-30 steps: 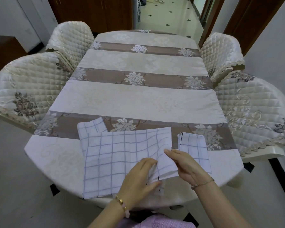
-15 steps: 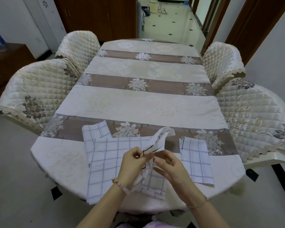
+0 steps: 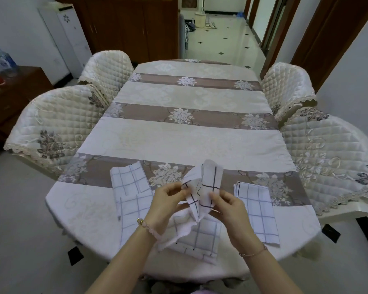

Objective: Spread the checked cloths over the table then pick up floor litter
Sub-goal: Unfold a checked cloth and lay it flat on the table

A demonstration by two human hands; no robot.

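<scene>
- We hold the middle white cloth with dark checked lines (image 3: 207,183) bunched up above the near end of the oval table with its beige-and-taupe floral cover (image 3: 179,141).
- Our left hand (image 3: 165,201) and right hand (image 3: 229,206) each pinch a crumpled edge, fingers curled on the fabric, probably to find the corners and open it out.
- Its lower part (image 3: 198,236) trails on the table, which takes the slack.
- 2 more checked cloths lie flat: the left cloth (image 3: 130,187) and the folded right cloth (image 3: 255,206), just beside our right hand.
- Our hands hide the folds, so we cannot count the layers.
- We cannot tell whether the dark floor patches (image 3: 74,254) are litter or tile pattern.
</scene>
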